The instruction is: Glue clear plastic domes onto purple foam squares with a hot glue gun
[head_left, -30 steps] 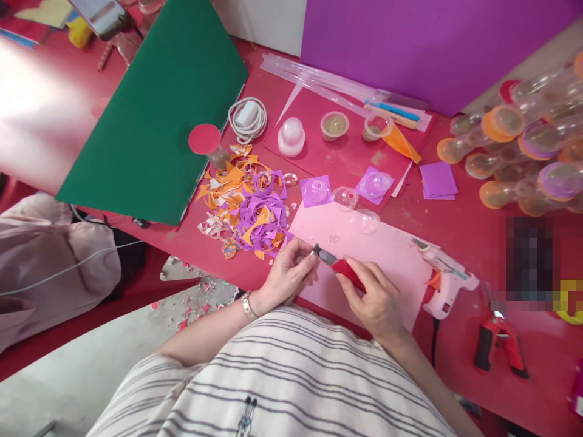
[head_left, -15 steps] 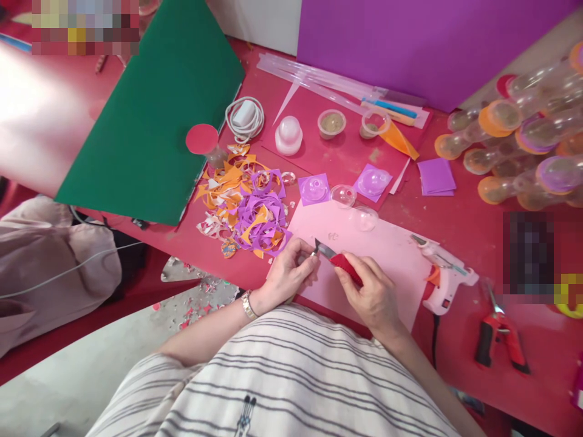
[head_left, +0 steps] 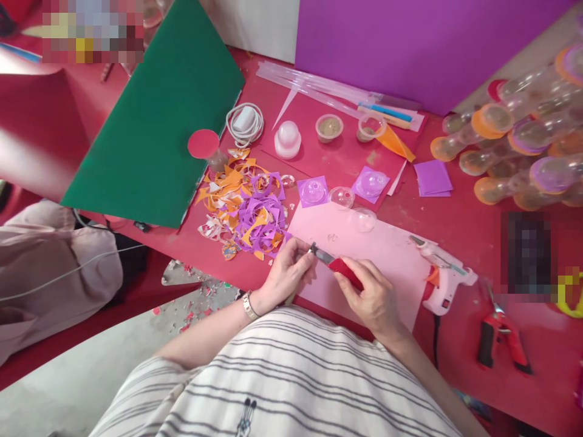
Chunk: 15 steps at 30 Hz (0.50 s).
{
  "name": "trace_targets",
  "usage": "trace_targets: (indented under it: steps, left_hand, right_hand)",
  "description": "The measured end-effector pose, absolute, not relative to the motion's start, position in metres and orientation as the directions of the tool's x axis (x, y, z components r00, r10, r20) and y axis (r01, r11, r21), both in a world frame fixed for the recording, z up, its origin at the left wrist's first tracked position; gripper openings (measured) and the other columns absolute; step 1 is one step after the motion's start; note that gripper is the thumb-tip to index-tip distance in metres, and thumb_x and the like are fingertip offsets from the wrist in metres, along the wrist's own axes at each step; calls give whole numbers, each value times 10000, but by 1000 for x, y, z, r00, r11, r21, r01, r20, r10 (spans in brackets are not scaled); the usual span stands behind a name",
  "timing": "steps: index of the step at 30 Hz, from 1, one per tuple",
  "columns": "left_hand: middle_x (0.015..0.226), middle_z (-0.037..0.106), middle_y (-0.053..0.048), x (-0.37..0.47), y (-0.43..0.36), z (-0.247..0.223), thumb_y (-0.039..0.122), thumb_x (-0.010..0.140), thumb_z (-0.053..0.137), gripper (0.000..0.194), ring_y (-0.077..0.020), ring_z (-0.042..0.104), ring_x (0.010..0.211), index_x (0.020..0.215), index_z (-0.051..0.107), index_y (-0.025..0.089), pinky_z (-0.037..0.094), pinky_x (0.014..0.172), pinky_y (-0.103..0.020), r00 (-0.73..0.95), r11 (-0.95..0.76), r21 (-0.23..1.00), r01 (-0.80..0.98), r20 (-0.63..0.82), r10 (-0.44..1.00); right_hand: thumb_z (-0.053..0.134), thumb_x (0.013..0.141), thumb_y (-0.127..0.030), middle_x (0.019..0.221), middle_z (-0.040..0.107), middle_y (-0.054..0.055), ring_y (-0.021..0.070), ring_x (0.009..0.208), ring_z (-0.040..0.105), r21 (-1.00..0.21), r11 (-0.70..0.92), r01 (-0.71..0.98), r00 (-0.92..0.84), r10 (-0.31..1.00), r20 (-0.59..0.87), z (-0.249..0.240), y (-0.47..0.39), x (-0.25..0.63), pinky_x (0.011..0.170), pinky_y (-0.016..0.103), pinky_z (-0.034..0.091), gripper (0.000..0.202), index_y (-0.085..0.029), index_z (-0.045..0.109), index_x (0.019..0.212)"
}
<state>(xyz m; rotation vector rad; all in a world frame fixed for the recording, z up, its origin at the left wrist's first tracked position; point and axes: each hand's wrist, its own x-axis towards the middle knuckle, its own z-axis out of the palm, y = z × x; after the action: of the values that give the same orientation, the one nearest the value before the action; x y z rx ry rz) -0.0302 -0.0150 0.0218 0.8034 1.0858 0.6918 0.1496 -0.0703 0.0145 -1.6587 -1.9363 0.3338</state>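
Observation:
My right hand (head_left: 371, 294) is wrapped around the red handle of a knife (head_left: 324, 255), whose dark blade points left. The blade tip meets the fingertips of my left hand (head_left: 291, 267), which pinches a small item too tiny to name. Both hands are over a pink sheet (head_left: 396, 255) at the front of the red table. Behind them sit clear plastic domes: one dome (head_left: 313, 191) and another dome (head_left: 371, 182) rest on purple squares, with a loose dome (head_left: 341, 196) between them.
Left of my hands is a heap of purple and orange paper scraps (head_left: 259, 209). A green board (head_left: 155, 121) leans behind it. To the right lie a glue gun (head_left: 444, 273) and red-handled pruners (head_left: 503, 340). Clear bottle-like tubes (head_left: 537, 133) are stacked at far right.
The knife tip has shifted slightly left and down against my left fingertips. Both hands keep their grips, and the view has moved a little.

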Motion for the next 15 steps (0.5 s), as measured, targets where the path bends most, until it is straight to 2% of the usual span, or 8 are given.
trace_targets:
  steps: [15]
  left_hand:
    - [532,554,82,-29,-14,26,557,784,670,418,-68,514,424,850,462,200,399,434,-169,331,548,834,-69,-499,801]
  right_hand:
    - [550,959,-351,870,712,73,199,792,698,-541,169,824,-49,972,230,14,-71,148,698,302,566,265,-176,656,1127]
